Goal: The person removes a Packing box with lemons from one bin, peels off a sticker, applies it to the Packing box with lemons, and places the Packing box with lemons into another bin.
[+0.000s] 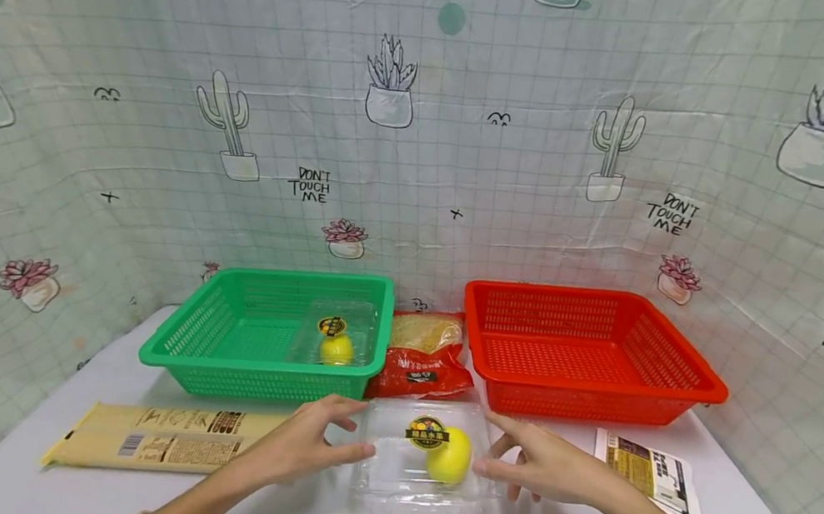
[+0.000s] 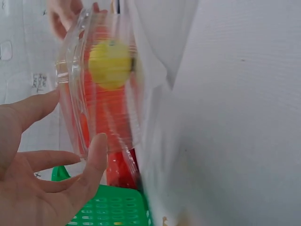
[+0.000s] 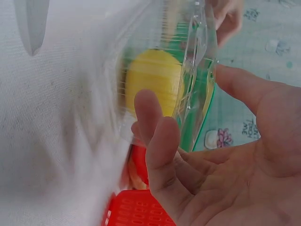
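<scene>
A clear plastic clamshell box (image 1: 389, 477) with a black-and-gold label (image 1: 428, 433) sits on the table in front of me, its lid down. Inside it is a yellow fruit (image 1: 449, 458), also visible in the left wrist view (image 2: 110, 65) and through the wall in the right wrist view (image 3: 153, 80). My left hand (image 1: 317, 444) is at the box's left side, fingers spread and a fingertip right at the lid's edge. On the opposite side, my right hand (image 1: 548, 464) has its fingers apart, with fingertips close to the box wall. Neither hand curls round anything.
Behind to the left stands a green basket (image 1: 272, 370) holding another clear box with a yellow fruit. A red basket (image 1: 594, 385) is behind right. Between them lies a red food packet (image 1: 407, 374). A beige packet (image 1: 159, 437) lies left, a white-and-brown packet (image 1: 649, 475) right.
</scene>
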